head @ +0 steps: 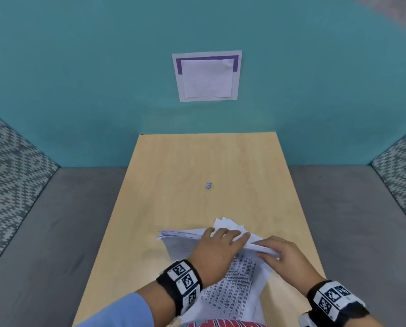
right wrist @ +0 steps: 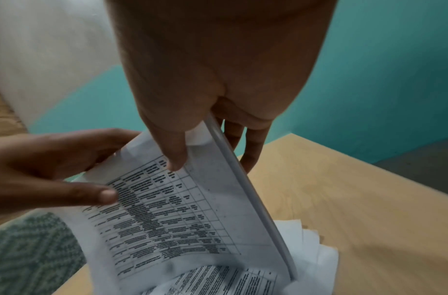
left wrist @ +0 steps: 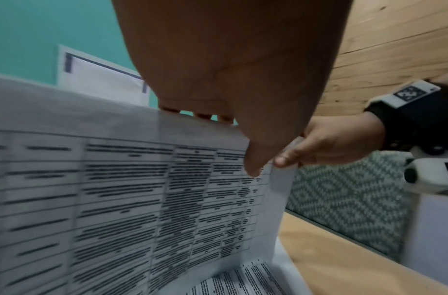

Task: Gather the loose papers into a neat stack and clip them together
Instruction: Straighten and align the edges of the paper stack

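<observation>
A bundle of printed papers [head: 185, 234] stands tilted on edge near the table's front, above more loose sheets [head: 239, 286] lying flat. My left hand [head: 217, 244] grips the bundle's top edge, thumb on the printed side [left wrist: 253, 165], fingers behind. My right hand [head: 279, 253] pinches the bundle's right edge, thumb on the front page [right wrist: 176, 159], fingers behind [right wrist: 253, 151]. The printed table page [right wrist: 172, 215] faces me. A small blue binder clip [head: 209, 185] lies alone at mid-table, well beyond both hands.
The light wooden table [head: 173, 173] runs between grey bench seats [head: 56, 232] with patterned backs [head: 11, 166]. A teal wall [head: 79, 79] behind carries a posted white sheet [head: 208, 76].
</observation>
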{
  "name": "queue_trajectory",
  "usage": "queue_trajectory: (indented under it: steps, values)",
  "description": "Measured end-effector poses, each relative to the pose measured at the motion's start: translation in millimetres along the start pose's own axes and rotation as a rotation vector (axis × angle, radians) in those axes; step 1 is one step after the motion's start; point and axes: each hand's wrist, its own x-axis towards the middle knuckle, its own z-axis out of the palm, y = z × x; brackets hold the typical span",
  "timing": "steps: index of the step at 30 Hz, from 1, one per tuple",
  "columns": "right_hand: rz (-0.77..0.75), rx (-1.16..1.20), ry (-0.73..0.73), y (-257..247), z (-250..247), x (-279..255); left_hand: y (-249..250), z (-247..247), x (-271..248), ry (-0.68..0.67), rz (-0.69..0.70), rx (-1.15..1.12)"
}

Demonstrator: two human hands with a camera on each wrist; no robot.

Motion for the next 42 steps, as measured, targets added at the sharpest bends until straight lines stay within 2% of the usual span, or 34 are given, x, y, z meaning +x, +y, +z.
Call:
queue_trajectory:
  steps: [2, 4, 7, 11, 14, 17, 20, 22, 24, 26, 28, 31, 33, 36, 38, 39, 42]
  values:
    - [-0.044, -0.048, 0.004, 3, -1, 1, 1, 0, 8, -0.003, -0.031, 0.08]
    - [-0.06, -0.089, 0.018, 8, -3, 2, -16, -3, 10, -0.033, -0.154, 0.123]
    - [-0.07, -0.142, 0.029, 14, -6, 4, -58, -13, -4, -0.166, -0.321, 0.152]
    - [-0.062, -0.227, 0.024, 11, -10, 5, -101, -37, -36, -0.361, -0.413, 0.087]
    - [0.009, -0.362, 0.02, 4, -14, 12, -109, -51, -52, -0.384, -0.42, 0.038]
    - [0.1, -0.697, -0.089, -21, -17, 21, -98, -62, -56, -0.375, -0.376, 0.083]
    - [0.005, -0.822, -0.169, -59, -5, 31, -69, -81, -51, -0.356, -0.298, 0.231]
    - [-0.047, -0.782, -0.228, -89, 11, 37, -48, -95, -46, -0.27, -0.231, 0.238]
    - [-0.087, -0.72, -0.225, -109, 23, 40, -33, -110, -43, -0.134, -0.182, 0.263]
    - [-0.129, -0.622, -0.185, -120, 23, 41, -29, -120, -44, 0.043, -0.213, 0.216]
    - [-0.145, -0.467, -0.14, -124, 15, 40, -38, -124, -50, 0.195, -0.282, 0.0]
    - [-0.113, -0.137, -0.085, -123, -8, 34, -57, -131, -70, 0.287, -0.398, -0.538]
    - [-0.064, 0.092, -0.021, -117, -22, 26, -67, -132, -81, 0.368, -0.452, -0.782]
    - [-0.016, 0.437, 0.063, -116, -31, 16, -68, -132, -90, 0.512, -0.437, -1.101]
    - [0.008, 0.546, 0.115, -111, -29, 13, -61, -127, -86, 0.536, -0.385, -1.323]
    - [0.031, 0.557, 0.118, -107, -27, 13, -57, -121, -82, 0.506, -0.389, -1.373]
    - [0.091, 0.566, 0.055, -90, -12, 12, -49, -85, -65, 0.349, -0.463, -1.313]
